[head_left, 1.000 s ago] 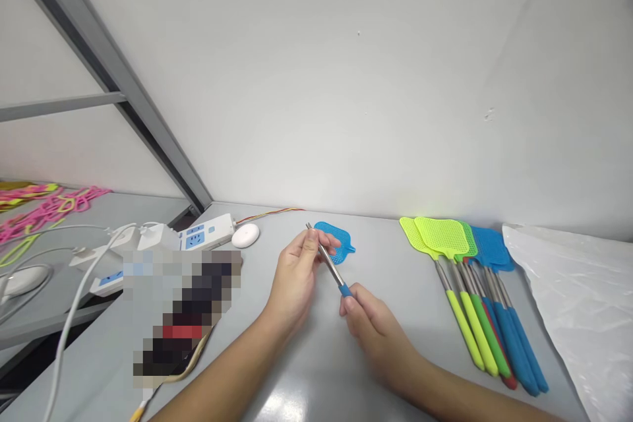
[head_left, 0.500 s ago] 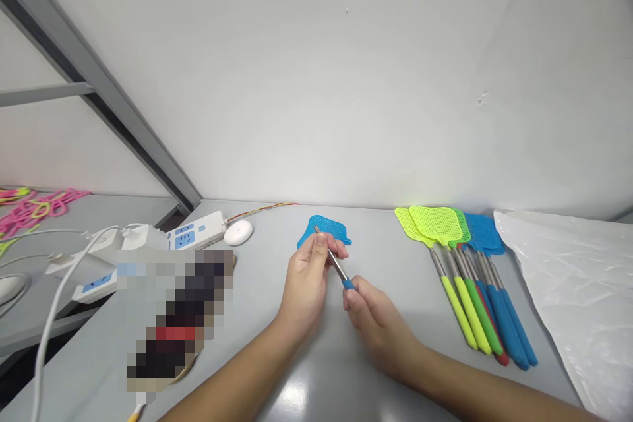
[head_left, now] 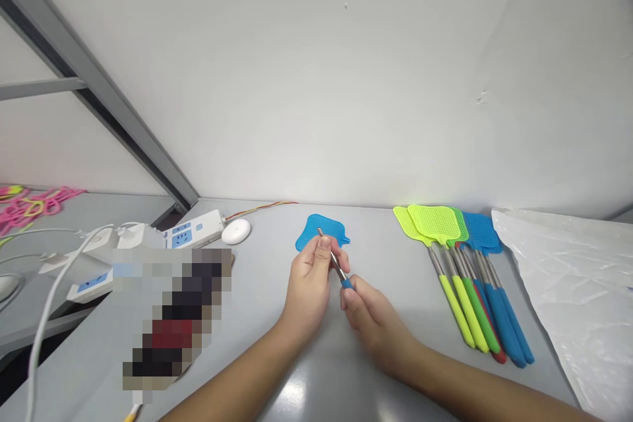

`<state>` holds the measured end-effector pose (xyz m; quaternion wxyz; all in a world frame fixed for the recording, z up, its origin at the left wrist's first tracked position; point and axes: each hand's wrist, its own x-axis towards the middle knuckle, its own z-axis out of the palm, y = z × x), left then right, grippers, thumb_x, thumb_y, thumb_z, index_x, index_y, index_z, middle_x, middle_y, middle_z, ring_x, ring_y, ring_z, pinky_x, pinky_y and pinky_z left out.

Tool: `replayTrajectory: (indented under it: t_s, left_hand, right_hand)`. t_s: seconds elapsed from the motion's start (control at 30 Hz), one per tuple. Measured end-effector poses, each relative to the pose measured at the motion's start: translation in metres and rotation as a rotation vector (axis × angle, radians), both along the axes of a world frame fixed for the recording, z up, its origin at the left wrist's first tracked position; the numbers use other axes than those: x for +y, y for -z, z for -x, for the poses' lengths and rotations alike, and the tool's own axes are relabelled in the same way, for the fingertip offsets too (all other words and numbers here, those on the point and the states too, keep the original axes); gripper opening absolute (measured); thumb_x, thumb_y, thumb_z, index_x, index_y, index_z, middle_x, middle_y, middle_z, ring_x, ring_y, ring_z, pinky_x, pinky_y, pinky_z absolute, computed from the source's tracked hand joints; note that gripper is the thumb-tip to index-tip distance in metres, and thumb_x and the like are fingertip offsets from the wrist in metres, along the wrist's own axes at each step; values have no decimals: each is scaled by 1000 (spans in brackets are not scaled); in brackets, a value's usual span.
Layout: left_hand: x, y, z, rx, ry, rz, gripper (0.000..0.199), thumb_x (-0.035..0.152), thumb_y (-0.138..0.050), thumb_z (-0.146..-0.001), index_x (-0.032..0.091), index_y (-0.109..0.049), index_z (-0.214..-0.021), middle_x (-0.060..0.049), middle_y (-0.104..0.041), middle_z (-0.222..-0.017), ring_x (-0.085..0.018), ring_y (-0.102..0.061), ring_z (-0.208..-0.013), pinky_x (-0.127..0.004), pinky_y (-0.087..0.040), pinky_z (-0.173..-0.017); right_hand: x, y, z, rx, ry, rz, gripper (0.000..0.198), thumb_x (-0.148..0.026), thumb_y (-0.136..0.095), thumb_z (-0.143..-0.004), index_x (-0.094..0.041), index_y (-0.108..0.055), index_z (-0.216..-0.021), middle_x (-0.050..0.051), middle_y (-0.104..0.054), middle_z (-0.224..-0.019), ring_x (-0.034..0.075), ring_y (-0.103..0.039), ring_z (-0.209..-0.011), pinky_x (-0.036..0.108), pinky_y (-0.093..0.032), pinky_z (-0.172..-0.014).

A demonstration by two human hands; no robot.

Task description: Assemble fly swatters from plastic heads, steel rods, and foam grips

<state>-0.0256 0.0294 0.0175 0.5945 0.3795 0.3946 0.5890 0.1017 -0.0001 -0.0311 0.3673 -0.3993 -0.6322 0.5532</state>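
Observation:
Between my hands is a fly swatter handle (head_left: 339, 268), a silver metal rod with a blue grip. My left hand (head_left: 310, 277) pinches the metal rod near its upper end, whose bare tip points up and away from me. The blue grip is wrapped in my right hand (head_left: 373, 316), which hides most of it. Just beyond my left hand lies a loose blue mesh swatter head (head_left: 321, 227) on the grey table, partly covered by my fingers. Off to the right, several whole fly swatters (head_left: 467, 283) in yellow-green, green, red and blue lie overlapped.
A white plastic bag (head_left: 568, 290) lies at the right edge. To the left are power strips (head_left: 195, 229) with plugs and cables, a white round device (head_left: 236, 231) and a pixelated item (head_left: 182, 316). Pink and yellow pieces (head_left: 37, 208) sit at far left, past a metal frame post (head_left: 133, 128).
The view has shifted slightly. Both hands keep their hold on the handle, and my left hand has moved a little to the right, closer to my right hand.

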Motion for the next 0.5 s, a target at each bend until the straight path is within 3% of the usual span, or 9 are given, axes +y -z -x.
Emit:
replayTrajectory:
  t_s: [0.1, 0.27, 0.37, 0.5]
  left_hand:
    - [-1, -5, 3, 69, 35, -57, 33, 49, -54, -85, 17, -60, -78, -5, -61, -72, -13, -52, -55, -21, -37, -41]
    - [-5, -20, 5, -36, 44, -144, 29, 46, -51, -89, 18, -58, -82, -4, -59, -70, -14, -55, -58, -22, -42, -48]
    - [0, -30, 12, -195, -82, -179, 25, 42, -45, -93, 21, -54, -84, 1, -53, -65, -10, -50, -53, -26, -48, -59]
    - [15, -38, 30, -346, -262, -163, 22, 41, -47, -92, 21, -53, -84, 4, -46, -64, -8, -44, -52, -28, -50, -66]
  right_hand:
    - [1, 3, 4, 93, -24, 75, 34, -52, -30, -97, -22, -42, -84, -9, -31, -56, 10, -28, -49, 23, -25, -46]
    - [4, -3, 5, 55, -17, -68, 29, -47, -40, -95, -20, -51, -93, -1, -50, -76, 13, -46, -69, 26, -37, -62]
    - [3, -6, 6, 54, 9, -28, 29, -46, -44, -94, -20, -53, -100, -1, -52, -75, 13, -49, -69, 26, -39, -64]
    - [1, -5, 7, 35, 49, 67, 33, -48, -43, -94, -19, -54, -82, -5, -50, -57, 11, -46, -52, 24, -37, -54]
